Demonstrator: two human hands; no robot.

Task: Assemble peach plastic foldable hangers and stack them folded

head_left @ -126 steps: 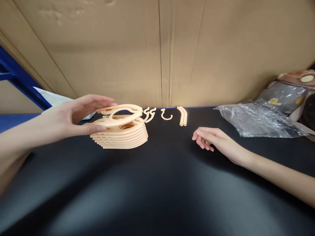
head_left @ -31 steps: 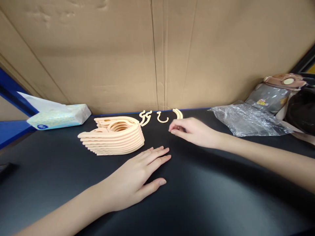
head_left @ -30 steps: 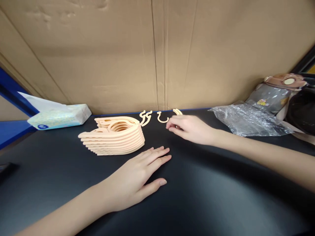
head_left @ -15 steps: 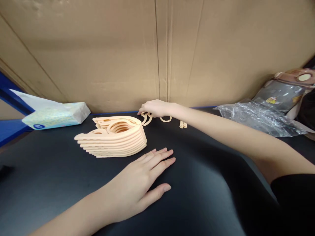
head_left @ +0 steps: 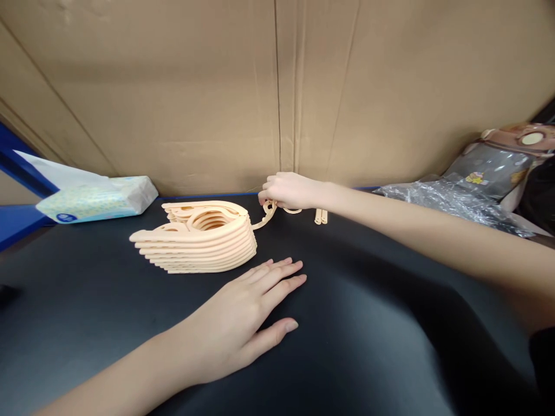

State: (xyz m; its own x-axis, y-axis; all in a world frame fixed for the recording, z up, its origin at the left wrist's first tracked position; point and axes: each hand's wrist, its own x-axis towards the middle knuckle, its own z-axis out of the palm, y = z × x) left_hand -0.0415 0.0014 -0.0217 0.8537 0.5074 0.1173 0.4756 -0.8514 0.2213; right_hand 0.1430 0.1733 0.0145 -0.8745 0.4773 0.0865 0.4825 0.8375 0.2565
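Observation:
A stack of folded cream plastic hangers [head_left: 225, 248] sits left of centre on the black tabletop. My left hand [head_left: 243, 318] lies palm down in front of it, fingers stretched out and holding nothing. At the back, my right hand [head_left: 288, 189] has its fingers closed over the upper end of a curved cream hanger hook [head_left: 267, 218]. The hook's lower end points toward the stack, and its top is partly hidden by the fingers. Another curved cream piece [head_left: 293, 211] shows just below the right hand. Under the right forearm stand out two short cream pieces [head_left: 321, 216].
A tissue pack [head_left: 99, 202] with a tissue sticking out stands at the back left. At the right lie crumpled clear plastic [head_left: 451, 199] and a grey see-through bottle [head_left: 489, 167] with a brown lid. A cardboard wall [head_left: 195, 104] rises behind the table.
My right hand has moved a little to the right, away from the stack, and the curved hook has shifted with it. My left hand stays flat in place.

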